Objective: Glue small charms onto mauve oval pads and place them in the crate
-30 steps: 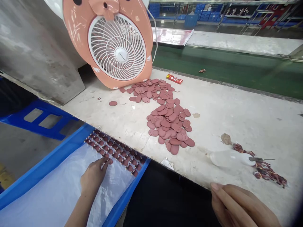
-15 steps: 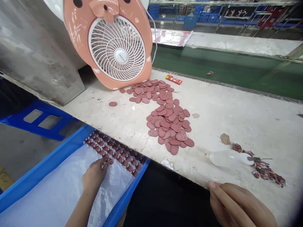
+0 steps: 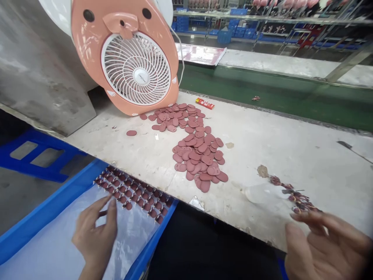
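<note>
Head view: the left hand has lifted off the rows of small pink wired discs in the blue plastic tray, its fingers spread apart. The right hand, fingers loosely apart, has moved up beside the tangle of reddish wired parts on the white counter.

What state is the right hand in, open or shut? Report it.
Open: the right hand has its fingers spread apart and holds nothing visible.

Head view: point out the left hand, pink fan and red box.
Left hand (image 3: 94,235), head view, middle of hand.
Pink fan (image 3: 96,50), head view, casing.
Red box (image 3: 204,103), head view, top face.
</note>
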Demonstrator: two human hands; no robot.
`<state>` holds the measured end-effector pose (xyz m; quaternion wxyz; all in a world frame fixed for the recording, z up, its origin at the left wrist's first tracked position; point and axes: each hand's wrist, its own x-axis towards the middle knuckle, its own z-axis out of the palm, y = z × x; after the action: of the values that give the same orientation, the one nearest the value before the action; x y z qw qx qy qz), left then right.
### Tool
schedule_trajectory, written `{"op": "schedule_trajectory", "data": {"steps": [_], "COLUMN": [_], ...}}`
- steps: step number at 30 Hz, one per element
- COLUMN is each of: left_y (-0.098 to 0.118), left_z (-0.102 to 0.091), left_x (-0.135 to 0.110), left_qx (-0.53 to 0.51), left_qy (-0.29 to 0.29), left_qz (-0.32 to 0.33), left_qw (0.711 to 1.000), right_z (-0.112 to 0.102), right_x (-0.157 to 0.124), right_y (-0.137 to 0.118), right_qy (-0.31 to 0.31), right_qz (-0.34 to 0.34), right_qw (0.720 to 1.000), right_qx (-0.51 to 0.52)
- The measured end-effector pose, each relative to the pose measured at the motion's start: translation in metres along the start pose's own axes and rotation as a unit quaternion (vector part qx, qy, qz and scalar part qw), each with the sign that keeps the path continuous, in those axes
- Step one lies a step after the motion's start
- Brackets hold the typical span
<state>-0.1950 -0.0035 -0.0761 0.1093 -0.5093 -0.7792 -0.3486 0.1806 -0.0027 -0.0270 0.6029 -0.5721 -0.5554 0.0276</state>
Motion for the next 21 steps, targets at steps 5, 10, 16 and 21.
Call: {"op": "schedule_trajectory", "data": {"steps": [5, 10, 16, 21], "left_y": [0.089, 0.142, 0.138, 0.145], "left_z": [0.018, 0.019, 0.021, 0.019], "left_x": [-0.017, -0.016, -0.017, -0.022], "left_qx": [-0.161, -0.181, -0.234, -0.307], "left_qy": [-0.043, -0.138, -0.139, -0.156], "left_qz": [0.248, 0.383, 0.426, 0.359], "left_qw": [0.954, 0.896, 0.863, 0.867], "right_z": [0.011, 0.019, 0.02, 0.014], "right_x": [0.02, 0.028, 0.027, 0.02], "right_y": [0.002, 0.003, 0.001, -0.022], "right_qy": [-0.1, -0.213, -0.178, -0.179], "right_qz": [0.112, 0.071, 0.096, 0.143], "right_qw": [0.985, 0.962, 0.977, 0.969], "right_qx": [-0.091, -0.153, -0.06, 0.096]}}
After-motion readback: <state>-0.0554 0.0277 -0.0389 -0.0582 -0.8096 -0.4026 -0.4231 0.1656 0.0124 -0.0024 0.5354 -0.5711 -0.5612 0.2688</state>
